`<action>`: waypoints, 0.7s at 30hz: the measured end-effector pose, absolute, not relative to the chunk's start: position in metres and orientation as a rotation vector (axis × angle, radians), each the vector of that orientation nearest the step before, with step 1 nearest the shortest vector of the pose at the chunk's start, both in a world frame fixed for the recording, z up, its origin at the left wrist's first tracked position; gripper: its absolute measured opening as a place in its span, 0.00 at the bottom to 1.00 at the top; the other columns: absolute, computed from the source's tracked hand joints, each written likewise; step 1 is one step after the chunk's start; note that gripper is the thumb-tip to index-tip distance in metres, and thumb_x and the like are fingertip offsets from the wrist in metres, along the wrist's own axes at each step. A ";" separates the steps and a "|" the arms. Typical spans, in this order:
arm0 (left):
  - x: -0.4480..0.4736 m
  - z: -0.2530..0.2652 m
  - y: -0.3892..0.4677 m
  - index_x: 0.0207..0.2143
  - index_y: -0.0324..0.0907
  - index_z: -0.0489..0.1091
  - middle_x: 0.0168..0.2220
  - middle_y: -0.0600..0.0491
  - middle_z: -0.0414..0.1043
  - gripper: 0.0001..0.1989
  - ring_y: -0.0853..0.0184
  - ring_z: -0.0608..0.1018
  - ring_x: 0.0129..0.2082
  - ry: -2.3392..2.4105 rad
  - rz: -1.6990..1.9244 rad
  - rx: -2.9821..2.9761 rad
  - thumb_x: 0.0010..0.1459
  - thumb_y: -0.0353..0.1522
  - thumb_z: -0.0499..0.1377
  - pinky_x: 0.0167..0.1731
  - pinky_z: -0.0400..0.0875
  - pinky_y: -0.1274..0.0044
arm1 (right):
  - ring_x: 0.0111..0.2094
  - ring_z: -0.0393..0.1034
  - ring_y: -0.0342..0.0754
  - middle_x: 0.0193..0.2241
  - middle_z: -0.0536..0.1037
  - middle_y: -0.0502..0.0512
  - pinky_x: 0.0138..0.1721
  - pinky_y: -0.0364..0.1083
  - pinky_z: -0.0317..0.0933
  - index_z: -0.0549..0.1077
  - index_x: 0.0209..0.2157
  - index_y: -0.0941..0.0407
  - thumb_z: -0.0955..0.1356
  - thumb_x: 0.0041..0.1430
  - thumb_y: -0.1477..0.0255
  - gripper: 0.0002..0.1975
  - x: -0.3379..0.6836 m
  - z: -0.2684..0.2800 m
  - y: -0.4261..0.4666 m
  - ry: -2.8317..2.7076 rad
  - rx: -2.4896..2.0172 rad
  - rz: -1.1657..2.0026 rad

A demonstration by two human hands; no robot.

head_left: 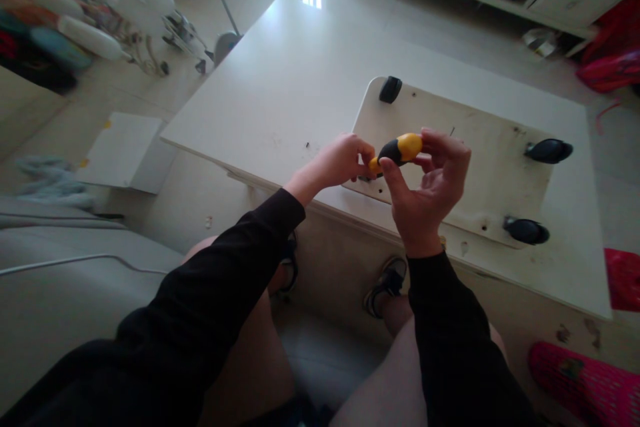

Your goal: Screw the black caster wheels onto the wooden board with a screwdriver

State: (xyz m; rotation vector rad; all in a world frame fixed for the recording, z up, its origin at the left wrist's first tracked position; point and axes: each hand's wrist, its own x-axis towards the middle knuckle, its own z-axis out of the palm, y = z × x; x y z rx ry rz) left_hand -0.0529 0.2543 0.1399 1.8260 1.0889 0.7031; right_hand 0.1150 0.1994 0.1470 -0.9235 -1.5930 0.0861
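My right hand (pixel 435 180) grips a yellow and black screwdriver (pixel 399 149) by its handle, thumb on one side and fingers on the other. The handle tilts down to the left, toward the near left corner of a flat white board (pixel 465 180). At that corner my left hand (pixel 345 159) is closed, fingertips beside the screwdriver's lower end; what they pinch is hidden. The screwdriver's tip is also out of sight. Black caster wheels stand up from the board's other corners: one at far left (pixel 391 89), one at far right (pixel 549 151), one at near right (pixel 527 230).
The board lies on a white table (pixel 280 80). A small dark screw-like piece (pixel 307 145) rests left of the board. A white box (pixel 123 150) stands on the floor at left. A pink perforated item (pixel 585 373) is at lower right, and a white cabinet (pixel 575 0) stands behind.
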 end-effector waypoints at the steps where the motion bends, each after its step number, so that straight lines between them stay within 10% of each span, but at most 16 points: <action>1: -0.053 0.140 0.253 0.29 0.38 0.80 0.23 0.56 0.76 0.04 0.73 0.76 0.22 1.109 0.712 1.846 0.57 0.28 0.70 0.29 0.71 0.78 | 0.48 0.79 0.50 0.49 0.77 0.54 0.40 0.47 0.79 0.71 0.58 0.48 0.77 0.61 0.66 0.26 0.115 0.147 0.200 -1.579 -0.910 0.104; 21: -0.052 0.142 0.250 0.31 0.38 0.81 0.24 0.56 0.77 0.03 0.74 0.76 0.21 1.096 0.716 1.822 0.58 0.30 0.69 0.30 0.71 0.78 | 0.49 0.78 0.51 0.52 0.76 0.56 0.41 0.50 0.77 0.67 0.61 0.46 0.75 0.65 0.59 0.26 0.114 0.142 0.199 -1.590 -0.966 0.094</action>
